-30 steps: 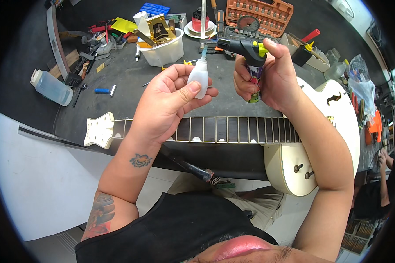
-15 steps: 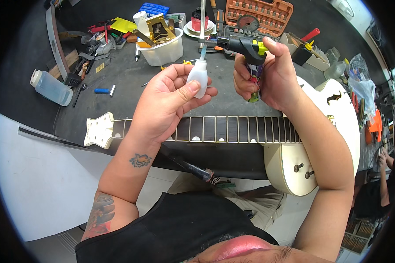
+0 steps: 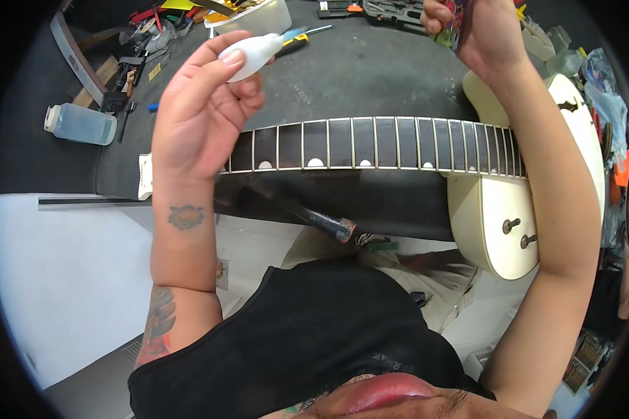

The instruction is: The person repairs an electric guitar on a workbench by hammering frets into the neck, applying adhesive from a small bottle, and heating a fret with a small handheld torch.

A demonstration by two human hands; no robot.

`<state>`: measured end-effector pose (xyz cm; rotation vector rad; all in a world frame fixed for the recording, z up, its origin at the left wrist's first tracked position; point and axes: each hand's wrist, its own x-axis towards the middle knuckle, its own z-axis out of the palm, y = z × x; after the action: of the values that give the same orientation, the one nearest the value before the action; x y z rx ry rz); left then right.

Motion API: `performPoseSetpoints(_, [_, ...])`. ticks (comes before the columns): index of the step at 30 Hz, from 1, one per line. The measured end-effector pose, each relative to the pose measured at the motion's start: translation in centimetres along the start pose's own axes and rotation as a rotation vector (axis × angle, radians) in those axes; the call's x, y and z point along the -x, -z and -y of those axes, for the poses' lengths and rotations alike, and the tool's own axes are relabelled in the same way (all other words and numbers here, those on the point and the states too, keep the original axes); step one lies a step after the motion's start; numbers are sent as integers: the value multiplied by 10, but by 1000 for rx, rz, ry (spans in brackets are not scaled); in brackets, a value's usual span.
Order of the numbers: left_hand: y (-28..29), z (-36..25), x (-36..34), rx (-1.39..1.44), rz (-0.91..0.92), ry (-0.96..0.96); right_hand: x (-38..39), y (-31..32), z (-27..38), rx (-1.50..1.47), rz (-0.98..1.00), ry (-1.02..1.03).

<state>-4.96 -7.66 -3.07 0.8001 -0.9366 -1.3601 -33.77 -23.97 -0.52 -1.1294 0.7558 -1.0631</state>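
My left hand point(image 3: 199, 105) pinches a small white squeeze bottle point(image 3: 255, 57) with a bluish tip, tilted toward the upper right, above the guitar neck. My right hand point(image 3: 482, 38), at the top right, grips the colourful canister point(image 3: 451, 31) of the torch; the torch head is out of frame. Beneath both hands a cream electric guitar point(image 3: 489, 223) lies across the bench, its dark fretboard point(image 3: 328, 143) spanning the middle and its headstock point(image 3: 145, 174) partly behind my left wrist.
A translucent jug point(image 3: 80, 124) and scattered tools point(image 3: 126, 84) line the left. A white tub point(image 3: 251, 17) and a yellow-handled screwdriver point(image 3: 293, 43) lie at the back. Plastic bags point(image 3: 601, 98) crowd the right; a co-worker's arm point(image 3: 625, 293) shows at the right edge.
My left hand and bottle have moved up and left, the bottle now tilted. My right hand has moved up and right, carrying the torch partly out of view. The camera's view has also shifted.
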Motion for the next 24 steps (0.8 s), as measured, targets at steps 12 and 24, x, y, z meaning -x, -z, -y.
performPoseSetpoints(12, [9, -1, -6, -174, 96, 97, -3, 8, -4, 31, 91, 17])
performPoseSetpoints(24, [-5, 8, -3, -499, 118, -13, 1, 4, -10, 23, 142, 140])
